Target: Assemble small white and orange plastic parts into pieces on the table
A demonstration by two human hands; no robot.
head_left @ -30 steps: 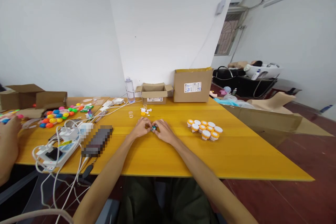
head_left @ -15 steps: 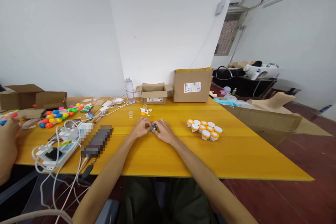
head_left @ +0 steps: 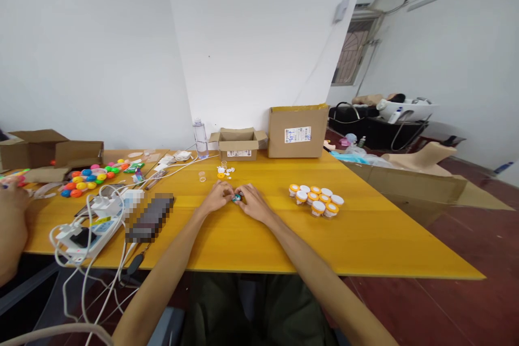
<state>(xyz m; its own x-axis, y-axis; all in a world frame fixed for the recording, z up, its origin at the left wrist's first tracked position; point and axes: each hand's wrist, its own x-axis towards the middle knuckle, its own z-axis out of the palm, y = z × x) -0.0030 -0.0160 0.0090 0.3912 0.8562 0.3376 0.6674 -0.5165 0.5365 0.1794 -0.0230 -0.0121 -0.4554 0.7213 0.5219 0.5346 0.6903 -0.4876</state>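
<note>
Change: hardly any since a second ago; both hands stay together over the same spot, so the fiddling goes on.
Left hand (head_left: 214,198): forearm resting on the yellow surface (head_left: 259,243), fingers curled narrow around the small teal piece (head_left: 235,198).
Right hand (head_left: 254,203): mirrors it, fingers pinched on the same piece from the other side.
Teal piece: between both sets of fingertips, just above the surface.
Right of the fingers: cluster of orange-and-white capped cups (head_left: 317,199).
Beyond the fingers: small open carton (head_left: 238,144).
Far left: another person's hand (head_left: 12,200) near coloured balls (head_left: 87,178).
</note>
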